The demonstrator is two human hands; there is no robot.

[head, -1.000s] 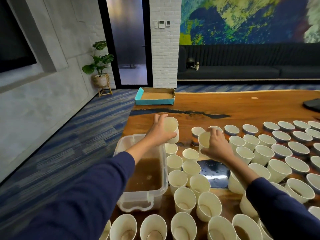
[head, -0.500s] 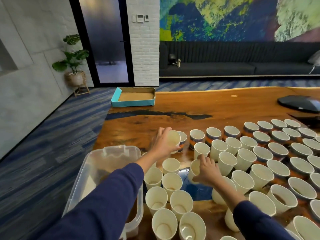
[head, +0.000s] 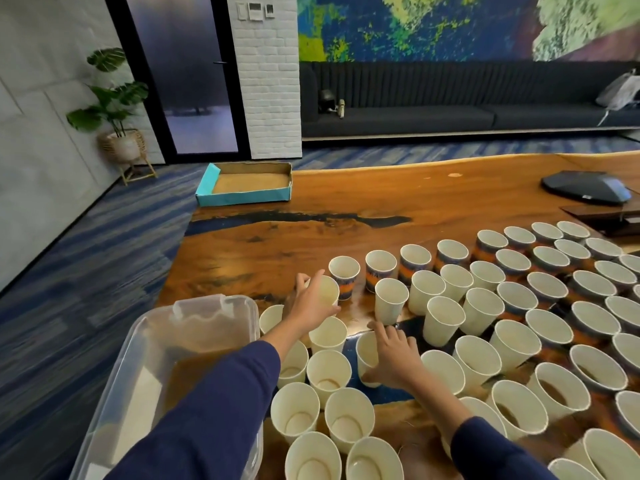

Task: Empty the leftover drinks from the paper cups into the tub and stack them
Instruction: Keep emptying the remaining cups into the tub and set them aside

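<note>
Paper cups (head: 444,325) stand in many rows on the wooden tabletop (head: 381,202), most of them to the right of both hands. The left hand (head: 311,306) holds one white paper cup (head: 327,289); its fingers (head: 301,280) curl round the far side of this cup and the thumb lies on the near side, so the cup is tilted toward the camera. Just beyond these fingers stands a cup with an orange and blue print (head: 344,275). The right hand (head: 394,355) grips another paper cup (head: 367,355), with the fingers over its rim and the thumb on its near side; this cup stands among the others, low on the tabletop. The clear plastic tub (head: 194,320) is to the left of the left hand's fingers, at the tabletop's edge, and it contains brown liquid (head: 194,368). Some cups near the right wrist have brown drink at the bottom. Far beyond the fingers, a teal cardboard tray (head: 242,197) lies at the tabletop's corner.
</note>
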